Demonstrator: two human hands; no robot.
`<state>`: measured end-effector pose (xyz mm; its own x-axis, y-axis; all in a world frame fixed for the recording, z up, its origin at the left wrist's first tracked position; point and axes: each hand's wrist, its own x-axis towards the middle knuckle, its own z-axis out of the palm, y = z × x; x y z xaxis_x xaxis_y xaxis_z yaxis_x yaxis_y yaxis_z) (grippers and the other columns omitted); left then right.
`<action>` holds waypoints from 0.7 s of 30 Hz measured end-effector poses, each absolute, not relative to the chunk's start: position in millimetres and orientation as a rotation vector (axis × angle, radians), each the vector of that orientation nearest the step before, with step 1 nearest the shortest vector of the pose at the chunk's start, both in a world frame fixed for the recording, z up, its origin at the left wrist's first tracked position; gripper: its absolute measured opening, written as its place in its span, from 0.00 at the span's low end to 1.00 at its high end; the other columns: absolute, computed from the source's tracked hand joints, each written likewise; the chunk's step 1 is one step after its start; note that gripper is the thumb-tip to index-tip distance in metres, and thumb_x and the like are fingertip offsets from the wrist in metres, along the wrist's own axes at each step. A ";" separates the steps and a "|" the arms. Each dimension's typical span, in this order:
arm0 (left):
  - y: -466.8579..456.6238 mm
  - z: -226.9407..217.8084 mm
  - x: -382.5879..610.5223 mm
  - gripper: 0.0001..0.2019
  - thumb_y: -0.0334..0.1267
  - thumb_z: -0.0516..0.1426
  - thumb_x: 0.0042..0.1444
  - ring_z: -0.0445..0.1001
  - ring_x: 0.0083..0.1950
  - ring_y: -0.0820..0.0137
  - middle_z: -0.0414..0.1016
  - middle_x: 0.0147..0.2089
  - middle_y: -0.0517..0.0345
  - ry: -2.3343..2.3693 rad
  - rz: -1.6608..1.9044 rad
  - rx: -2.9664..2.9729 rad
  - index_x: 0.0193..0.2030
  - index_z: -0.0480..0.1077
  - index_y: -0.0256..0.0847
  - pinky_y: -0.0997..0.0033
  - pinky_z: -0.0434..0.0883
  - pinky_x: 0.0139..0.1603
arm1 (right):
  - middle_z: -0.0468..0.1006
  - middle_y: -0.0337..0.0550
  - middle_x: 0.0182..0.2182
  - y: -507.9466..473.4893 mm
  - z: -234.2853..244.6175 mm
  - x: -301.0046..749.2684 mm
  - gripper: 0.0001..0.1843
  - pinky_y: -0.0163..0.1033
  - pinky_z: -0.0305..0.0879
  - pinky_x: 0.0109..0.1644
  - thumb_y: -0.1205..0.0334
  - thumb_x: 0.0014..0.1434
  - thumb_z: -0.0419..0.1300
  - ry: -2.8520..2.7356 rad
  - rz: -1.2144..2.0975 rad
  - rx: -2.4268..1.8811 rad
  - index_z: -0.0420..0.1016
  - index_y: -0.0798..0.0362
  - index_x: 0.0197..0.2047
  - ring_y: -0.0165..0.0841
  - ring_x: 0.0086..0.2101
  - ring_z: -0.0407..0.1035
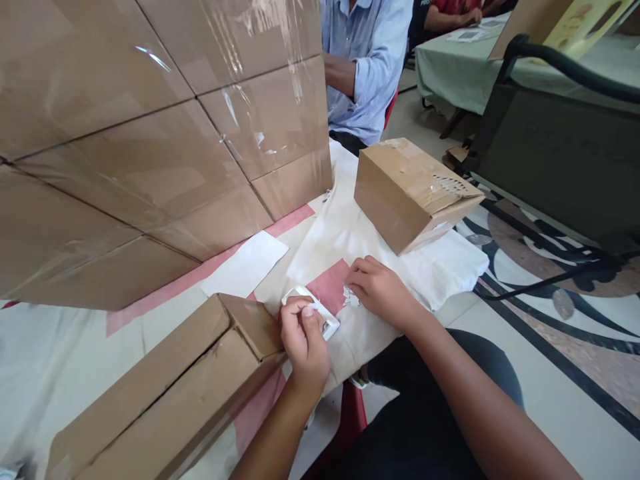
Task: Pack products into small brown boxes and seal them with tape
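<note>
My left hand (304, 339) is closed round a small white plastic part (320, 312), holding it at the table's near edge beside an open cardboard box (165, 393). My right hand (380, 288) rests on the white cloth (345, 233) with its fingers curled over a small whitish piece (351, 297); what that piece is I cannot make out. The two hands are a short way apart, with a patch of pink table cover (331, 285) between them.
A tall taped cardboard wall (150, 133) fills the left. A smaller taped box (413, 193) lies on the cloth at right. A white sheet (245, 265) lies by the wall. Another person in a blue shirt (367, 60) sits beyond. A dark machine (560, 147) with cables stands on the floor.
</note>
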<state>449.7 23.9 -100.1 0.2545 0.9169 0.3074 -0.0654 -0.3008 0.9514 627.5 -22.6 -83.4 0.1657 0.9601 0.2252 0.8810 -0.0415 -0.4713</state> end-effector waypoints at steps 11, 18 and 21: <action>23.5 -105.4 448.3 0.10 0.45 0.51 0.71 0.63 0.27 0.77 0.66 0.37 0.61 0.868 1.174 1.518 0.40 0.65 0.42 0.76 0.66 0.28 | 0.74 0.49 0.40 -30.7 -71.3 627.0 0.10 0.48 0.68 0.49 0.67 0.65 0.61 -1.732 0.460 -1.972 0.85 0.50 0.38 0.41 0.42 0.69; 21.7 -103.8 448.0 0.12 0.47 0.53 0.69 0.65 0.29 0.75 0.66 0.34 0.61 0.896 1.155 1.525 0.40 0.67 0.42 0.75 0.67 0.31 | 0.72 0.46 0.44 -29.2 -42.9 628.7 0.09 0.40 0.68 0.43 0.71 0.63 0.59 -1.348 0.476 -1.573 0.79 0.50 0.42 0.34 0.39 0.70; 16.0 -96.8 446.2 0.13 0.48 0.52 0.70 0.68 0.31 0.73 0.69 0.33 0.60 0.916 1.130 1.519 0.41 0.69 0.42 0.74 0.68 0.34 | 0.75 0.42 0.38 -26.9 -21.9 622.6 0.07 0.37 0.63 0.36 0.68 0.63 0.60 -1.415 0.720 -1.418 0.79 0.50 0.42 0.31 0.33 0.67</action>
<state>446.2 16.0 -96.8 0.2789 0.9371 0.2099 0.0114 -0.2218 0.9750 622.6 -26.9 -21.9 0.1490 0.9642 0.2193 0.3905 0.1464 -0.9089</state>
